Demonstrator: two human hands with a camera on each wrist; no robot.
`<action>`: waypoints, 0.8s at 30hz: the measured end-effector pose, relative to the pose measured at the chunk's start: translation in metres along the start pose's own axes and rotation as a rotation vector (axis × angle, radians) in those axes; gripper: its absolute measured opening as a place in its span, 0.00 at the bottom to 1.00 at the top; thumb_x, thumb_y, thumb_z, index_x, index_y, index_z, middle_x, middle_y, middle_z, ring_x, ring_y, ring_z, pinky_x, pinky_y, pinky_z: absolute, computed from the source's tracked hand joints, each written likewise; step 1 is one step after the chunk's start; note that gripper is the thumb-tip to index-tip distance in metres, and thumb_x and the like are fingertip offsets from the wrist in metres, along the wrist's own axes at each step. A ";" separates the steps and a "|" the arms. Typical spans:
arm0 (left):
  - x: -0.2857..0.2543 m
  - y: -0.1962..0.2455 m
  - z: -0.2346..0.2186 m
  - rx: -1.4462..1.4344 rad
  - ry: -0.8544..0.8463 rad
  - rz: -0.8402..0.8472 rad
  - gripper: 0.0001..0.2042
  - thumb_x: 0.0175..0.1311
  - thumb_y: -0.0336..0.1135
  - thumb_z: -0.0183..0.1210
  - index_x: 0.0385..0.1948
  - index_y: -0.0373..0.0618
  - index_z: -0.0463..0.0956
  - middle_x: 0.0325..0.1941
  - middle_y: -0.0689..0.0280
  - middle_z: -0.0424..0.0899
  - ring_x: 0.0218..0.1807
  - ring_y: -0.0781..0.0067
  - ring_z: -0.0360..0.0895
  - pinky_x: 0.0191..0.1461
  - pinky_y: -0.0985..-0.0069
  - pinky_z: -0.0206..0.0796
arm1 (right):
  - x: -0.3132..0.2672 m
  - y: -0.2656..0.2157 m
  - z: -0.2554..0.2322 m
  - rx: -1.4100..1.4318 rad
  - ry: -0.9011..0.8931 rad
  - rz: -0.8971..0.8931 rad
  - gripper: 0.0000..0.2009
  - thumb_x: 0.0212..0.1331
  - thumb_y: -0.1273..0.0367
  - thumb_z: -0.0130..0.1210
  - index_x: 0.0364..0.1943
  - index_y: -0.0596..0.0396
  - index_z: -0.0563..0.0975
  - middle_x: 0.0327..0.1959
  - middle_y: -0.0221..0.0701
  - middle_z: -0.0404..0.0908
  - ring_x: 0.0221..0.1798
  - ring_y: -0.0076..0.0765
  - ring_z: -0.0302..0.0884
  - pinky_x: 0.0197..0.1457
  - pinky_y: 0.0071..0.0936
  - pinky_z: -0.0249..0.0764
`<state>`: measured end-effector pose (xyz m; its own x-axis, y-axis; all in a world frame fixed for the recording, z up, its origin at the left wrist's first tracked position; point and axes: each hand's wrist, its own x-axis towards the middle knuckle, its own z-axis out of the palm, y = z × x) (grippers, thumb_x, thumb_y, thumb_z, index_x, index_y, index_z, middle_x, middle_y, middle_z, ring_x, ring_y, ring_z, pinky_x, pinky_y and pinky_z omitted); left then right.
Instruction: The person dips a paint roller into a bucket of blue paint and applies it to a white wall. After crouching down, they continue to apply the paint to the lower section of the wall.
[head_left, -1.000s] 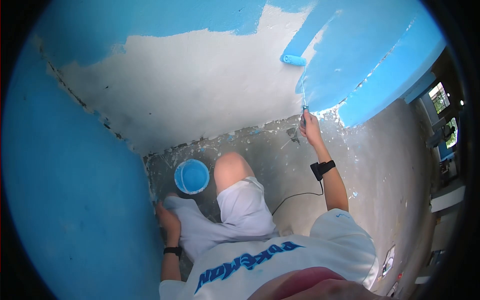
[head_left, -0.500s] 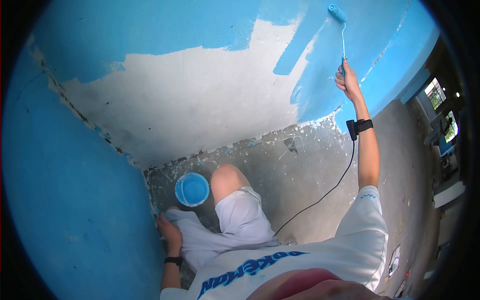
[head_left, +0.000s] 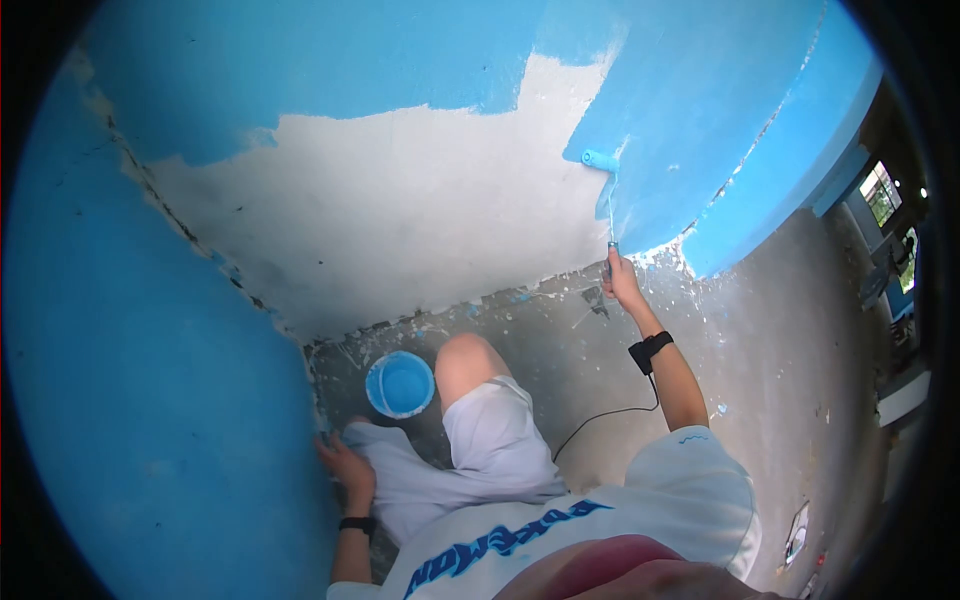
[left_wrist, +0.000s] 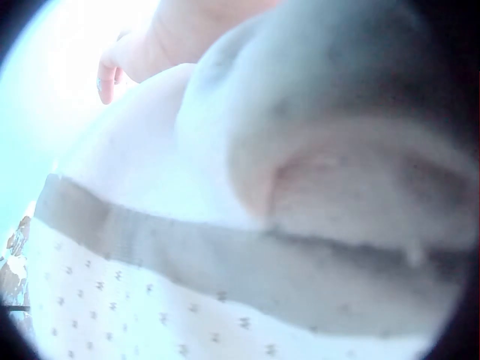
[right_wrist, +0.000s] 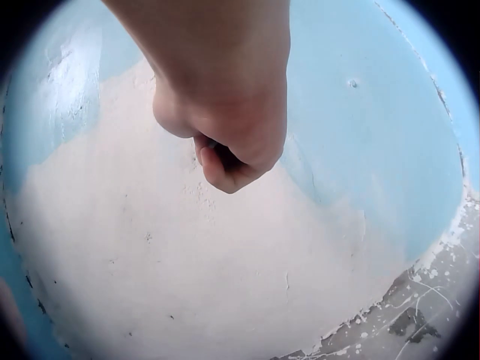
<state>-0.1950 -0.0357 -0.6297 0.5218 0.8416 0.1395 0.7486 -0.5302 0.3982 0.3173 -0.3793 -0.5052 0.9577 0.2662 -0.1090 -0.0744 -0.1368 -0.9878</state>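
Observation:
In the head view the right hand (head_left: 622,281) grips the handle of a paint roller, whose blue sleeve (head_left: 600,160) lies against the wall at the border of blue paint and bare white (head_left: 420,200). The right wrist view shows the same hand (right_wrist: 232,142) with its fingers curled; the roller head is hidden there. The left hand (head_left: 347,467) hangs beside the shorts, near the blue left wall, fingers loosely bent and holding nothing visible. A blue bucket (head_left: 400,385) stands on the floor by the bare knee.
A blue-painted wall (head_left: 150,350) stands close on the left. Paint specks and a dark patch mark the grey floor (head_left: 760,350) along the wall's foot. A black cable (head_left: 600,412) runs from the right wrist to the body. Windows (head_left: 881,193) show at the far right.
The roller went up and right to the blue area, then came back down to the white border. The blue strip there now joins the blue at its right. The left hand stays low by the leg.

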 end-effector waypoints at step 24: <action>-0.002 -0.003 0.010 -0.042 -0.038 -0.023 0.24 0.52 0.17 0.52 0.55 0.32 0.63 0.68 0.37 0.48 0.67 0.32 0.52 0.69 0.48 0.49 | 0.033 -0.174 0.037 0.080 0.060 -0.276 0.24 0.69 0.44 0.41 0.25 0.48 0.61 0.14 0.18 0.52 0.12 0.16 0.50 0.13 0.19 0.43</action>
<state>-0.1939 -0.0373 -0.6404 0.5205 0.8485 0.0958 0.7430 -0.5053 0.4389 0.3512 -0.3118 -0.3409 0.9592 0.2262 0.1698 0.1722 0.0089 -0.9850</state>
